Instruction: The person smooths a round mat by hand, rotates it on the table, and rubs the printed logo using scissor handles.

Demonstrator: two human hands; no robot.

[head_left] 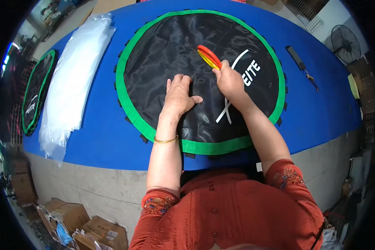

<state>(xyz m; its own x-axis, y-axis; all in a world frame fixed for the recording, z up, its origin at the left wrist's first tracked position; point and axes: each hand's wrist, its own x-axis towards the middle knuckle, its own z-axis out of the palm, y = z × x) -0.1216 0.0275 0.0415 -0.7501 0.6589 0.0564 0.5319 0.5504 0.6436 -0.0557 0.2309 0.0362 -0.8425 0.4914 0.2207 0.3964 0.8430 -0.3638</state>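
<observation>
A round black mesh mat (154,54) with a green border and small dark tabs around its rim lies flat on the blue table. White lettering and a curved white mark show on its right side. My left hand (180,95) rests on the mat left of centre, thumb out and fingers extended. Over the mat's right half, my right hand (230,83) is closed on a red and yellow slim looped object (208,56), which points up and left. Its lower end is hidden in the fingers, and I cannot make out its exact kind.
Clear plastic bags (77,75) lie stacked on the blue table (108,141). Further left is another green-edged mat (38,91). A black tool with a cord (296,57) lies at right. Beyond stands a fan (344,43); cardboard boxes (102,233) sit on the floor.
</observation>
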